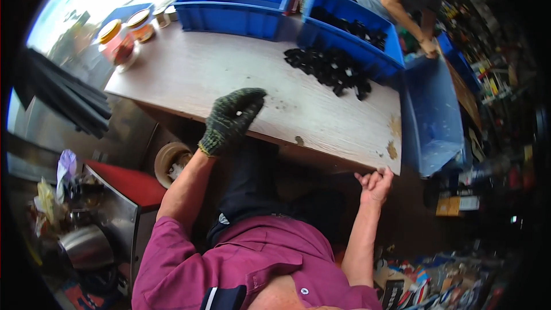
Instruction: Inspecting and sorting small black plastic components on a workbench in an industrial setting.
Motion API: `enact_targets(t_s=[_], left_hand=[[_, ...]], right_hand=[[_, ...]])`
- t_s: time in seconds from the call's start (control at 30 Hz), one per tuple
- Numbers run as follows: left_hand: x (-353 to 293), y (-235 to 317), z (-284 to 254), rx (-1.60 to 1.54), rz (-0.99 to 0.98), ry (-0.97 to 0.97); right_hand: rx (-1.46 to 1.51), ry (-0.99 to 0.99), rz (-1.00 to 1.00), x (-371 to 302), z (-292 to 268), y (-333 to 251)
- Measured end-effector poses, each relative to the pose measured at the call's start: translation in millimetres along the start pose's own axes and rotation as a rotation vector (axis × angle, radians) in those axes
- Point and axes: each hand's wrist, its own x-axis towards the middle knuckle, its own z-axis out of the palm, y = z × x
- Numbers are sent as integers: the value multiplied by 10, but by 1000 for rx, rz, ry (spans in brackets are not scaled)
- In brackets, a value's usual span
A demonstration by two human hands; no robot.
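My left hand [232,117] wears a dark green knitted glove and rests palm down at the near edge of the wooden table [195,74], holding nothing. My right hand [376,183] is bare and grips the table's near right corner from below, fingers curled over the edge. A pile of small black plastic parts [330,69] lies on the table top, well beyond both hands. More black parts fill the blue bin [376,60] just behind the pile.
An empty blue bin [235,3] stands at the back. Another blue bin [433,115] tilts off the table's right end. Jars with yellow lids [123,37] sit at the far left corner. Another person [410,0] works at the back right. A red stool [132,183] stands below left.
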Motion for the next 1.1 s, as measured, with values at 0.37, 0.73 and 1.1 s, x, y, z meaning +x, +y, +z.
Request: enact_targets(t_s=[0.37,0.73,1.1], left_hand=[[50,-551,2,126,57,30],[5,-556,17,264,108,34],[38,-440,135,478,218,103]], right_hand=[[-6,42,-47,-36,29,39],[100,567,-144,479,-423,-519],[-269,823,104,1309,-1469,-756]])
